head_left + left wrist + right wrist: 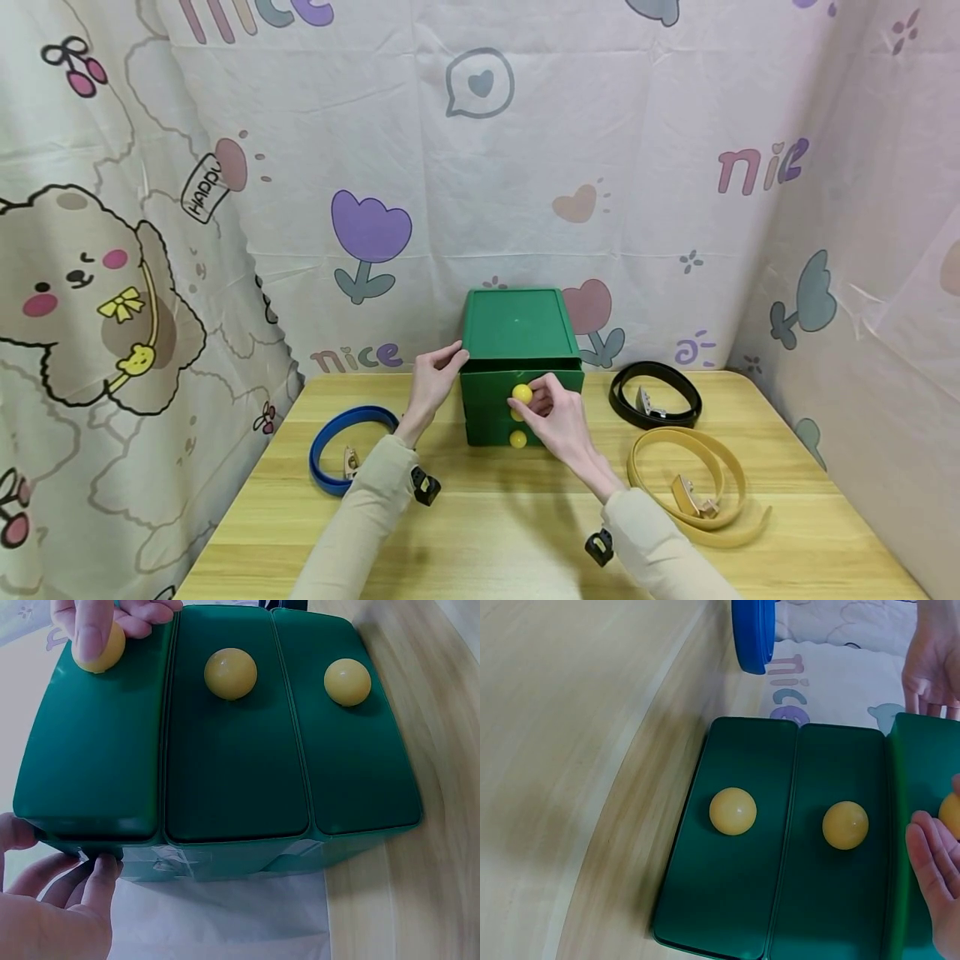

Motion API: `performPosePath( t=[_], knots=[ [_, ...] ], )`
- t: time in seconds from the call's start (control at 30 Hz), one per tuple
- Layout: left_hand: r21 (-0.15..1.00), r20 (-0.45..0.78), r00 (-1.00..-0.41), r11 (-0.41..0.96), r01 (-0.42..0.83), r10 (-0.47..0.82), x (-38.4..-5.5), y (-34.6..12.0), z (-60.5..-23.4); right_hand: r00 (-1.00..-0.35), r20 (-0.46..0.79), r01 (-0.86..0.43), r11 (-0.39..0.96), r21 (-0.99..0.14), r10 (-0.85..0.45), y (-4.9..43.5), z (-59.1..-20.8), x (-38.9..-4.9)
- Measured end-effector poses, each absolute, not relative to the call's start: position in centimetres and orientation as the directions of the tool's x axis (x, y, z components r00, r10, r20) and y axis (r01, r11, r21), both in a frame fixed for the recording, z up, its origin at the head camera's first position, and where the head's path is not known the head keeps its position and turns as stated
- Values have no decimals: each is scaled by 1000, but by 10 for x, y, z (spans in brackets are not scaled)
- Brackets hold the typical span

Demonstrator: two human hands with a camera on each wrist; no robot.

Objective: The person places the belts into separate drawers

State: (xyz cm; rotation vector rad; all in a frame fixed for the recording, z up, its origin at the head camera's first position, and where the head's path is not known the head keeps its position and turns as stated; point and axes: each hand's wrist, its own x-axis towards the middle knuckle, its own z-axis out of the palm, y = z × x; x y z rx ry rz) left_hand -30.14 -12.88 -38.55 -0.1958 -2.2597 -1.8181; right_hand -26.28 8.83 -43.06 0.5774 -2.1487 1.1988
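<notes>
A small green drawer box (517,325) stands at the back of the table, with three drawers stacked in its front. Each drawer has a round yellow knob. The top drawer (90,757) sticks out slightly past the two below, and a dark gap shows above its front in the head view. My right hand (558,417) pinches the top knob (522,393) between thumb and fingers. At the upper left front corner of the box, my left hand (435,379) grips the edge, thumb on top and fingers against the side. The middle knob (231,674) and bottom knob (347,682) are untouched.
A coiled blue belt (324,442) lies left of the box, near my left forearm. To the right are a coiled black belt (619,400) and a tan belt (731,533) with its loose end trailing. A printed curtain (495,183) hangs behind the wooden table (495,542).
</notes>
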Motion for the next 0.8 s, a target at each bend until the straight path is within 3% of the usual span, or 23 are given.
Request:
performPosePath(
  t=[0.37,0.8],
  knots=[
    [947,255,-966,210,241,-42,-301,-129,-386,-707,702,-648,479,-592,-89,89,-432,-258],
    [947,257,-965,211,241,-49,-300,-128,-385,-738,668,-628,453,-632,-91,92,-432,-253]
  ],
)
